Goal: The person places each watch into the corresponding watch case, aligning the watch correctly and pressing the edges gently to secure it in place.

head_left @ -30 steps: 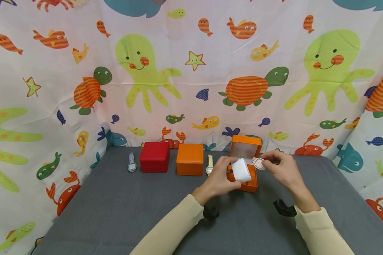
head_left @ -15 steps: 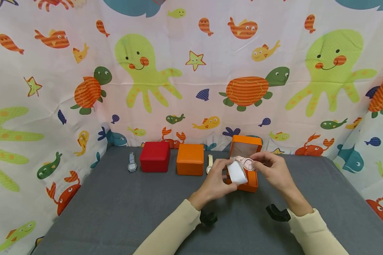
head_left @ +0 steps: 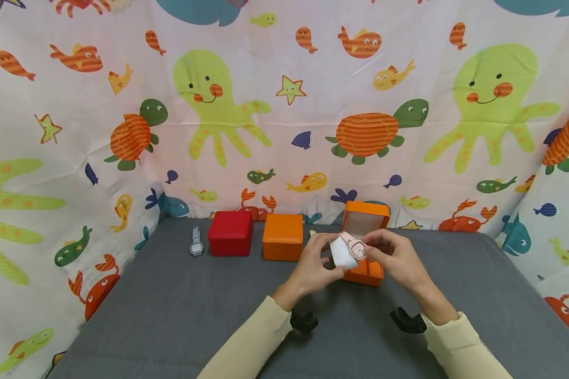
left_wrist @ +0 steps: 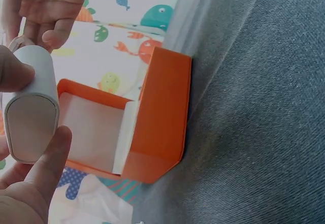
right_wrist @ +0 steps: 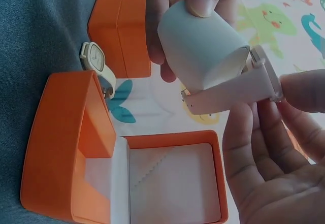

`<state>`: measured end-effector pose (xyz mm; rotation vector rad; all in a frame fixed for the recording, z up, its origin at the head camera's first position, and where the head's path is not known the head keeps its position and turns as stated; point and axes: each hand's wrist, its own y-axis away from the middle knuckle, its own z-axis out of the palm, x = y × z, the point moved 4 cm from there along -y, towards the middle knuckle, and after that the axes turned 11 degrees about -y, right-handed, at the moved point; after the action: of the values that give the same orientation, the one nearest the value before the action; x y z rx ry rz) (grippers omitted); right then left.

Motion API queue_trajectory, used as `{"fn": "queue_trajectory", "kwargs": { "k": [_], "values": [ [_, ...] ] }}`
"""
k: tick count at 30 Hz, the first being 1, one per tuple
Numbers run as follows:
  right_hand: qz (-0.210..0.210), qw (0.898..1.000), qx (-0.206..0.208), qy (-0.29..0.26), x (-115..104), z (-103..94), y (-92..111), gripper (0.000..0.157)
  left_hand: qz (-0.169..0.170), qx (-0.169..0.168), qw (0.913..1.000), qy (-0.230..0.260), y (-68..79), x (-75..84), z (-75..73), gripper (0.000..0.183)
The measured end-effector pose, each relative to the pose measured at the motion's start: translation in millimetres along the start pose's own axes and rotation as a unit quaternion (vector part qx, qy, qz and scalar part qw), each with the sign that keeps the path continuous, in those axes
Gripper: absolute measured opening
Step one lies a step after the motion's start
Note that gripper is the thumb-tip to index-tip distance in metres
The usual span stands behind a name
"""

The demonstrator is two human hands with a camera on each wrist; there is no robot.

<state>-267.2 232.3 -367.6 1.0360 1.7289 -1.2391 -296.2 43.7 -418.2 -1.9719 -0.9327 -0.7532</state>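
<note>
My left hand (head_left: 308, 271) grips a white watch cushion (head_left: 342, 255) between thumb and fingers, tilted in the air. My right hand (head_left: 398, 259) pinches a pale pink watch (head_left: 357, 249) by its case. In the right wrist view, the watch strap (right_wrist: 228, 94) is unfastened and runs along one end of the cushion (right_wrist: 200, 46), its tip by the cushion's edge. Below both hands stands an orange watch box (head_left: 373, 279) with its lid raised. From the left wrist, the cushion's rounded end (left_wrist: 31, 125) faces the camera.
Left of the open box are a closed orange box (head_left: 282, 237) and a closed red box (head_left: 229, 233). A blue-grey watch (head_left: 196, 242) lies at far left. A cream watch (right_wrist: 95, 59) lies between the orange boxes, mostly hidden by my left hand in the head view.
The pink watch has come left from beside the cushion to overlap its upper end. Both hands have shifted slightly left, and the cushion has tilted.
</note>
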Motion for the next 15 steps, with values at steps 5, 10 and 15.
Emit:
{"fn": "queue_trajectory", "kwargs": {
  "k": [5,10,15],
  "values": [
    [-0.013,0.999,-0.032,0.006,-0.4,5.1,0.3,0.017,-0.009,0.010,0.9999,0.000,0.1,-0.6,-4.6,0.065],
    [-0.047,0.997,-0.029,0.061,-1.8,10.8,0.2,0.021,-0.017,0.019,0.9994,0.023,-2.1,-2.8,-7.5,0.064],
    [-0.115,0.982,-0.023,0.151,-2.5,17.8,1.3,0.047,-0.044,0.031,0.9961,0.070,-3.8,-5.5,-9.9,0.061]
  ]
}}
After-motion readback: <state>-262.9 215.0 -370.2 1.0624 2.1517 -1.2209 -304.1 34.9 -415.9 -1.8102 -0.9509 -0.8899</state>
